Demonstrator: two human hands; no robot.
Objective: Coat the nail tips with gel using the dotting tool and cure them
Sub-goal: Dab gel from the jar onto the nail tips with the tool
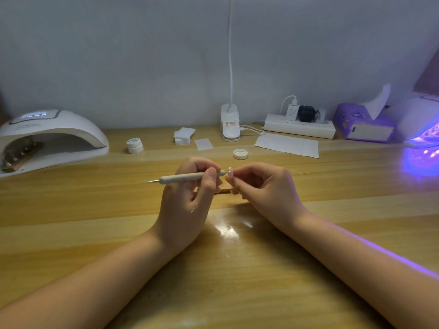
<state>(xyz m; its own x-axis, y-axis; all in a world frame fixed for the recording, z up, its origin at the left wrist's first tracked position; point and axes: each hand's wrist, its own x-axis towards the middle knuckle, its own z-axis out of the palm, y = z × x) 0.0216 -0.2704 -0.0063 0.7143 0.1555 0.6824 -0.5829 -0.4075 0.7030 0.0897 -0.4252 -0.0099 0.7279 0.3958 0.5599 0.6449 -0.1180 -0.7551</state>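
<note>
I see my left hand [187,186] pinching the dotting tool [187,178], a slim beige stick with a metal ball at each end, lying level above the counter [237,269]. Its right end touches a small pale pink nail tip [230,172], glossy, which my right hand [263,186] pinches between its fingertips. A white gel jar [135,145] sits open behind, its lid [240,154] well apart.

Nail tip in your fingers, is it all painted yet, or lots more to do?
Done: the lid is off and lies on the table.

In hand: the left hand holds the dotting tool, its end at the nail tip pinched by the right hand.

Left: curing; a lamp glows purple at right.
</note>
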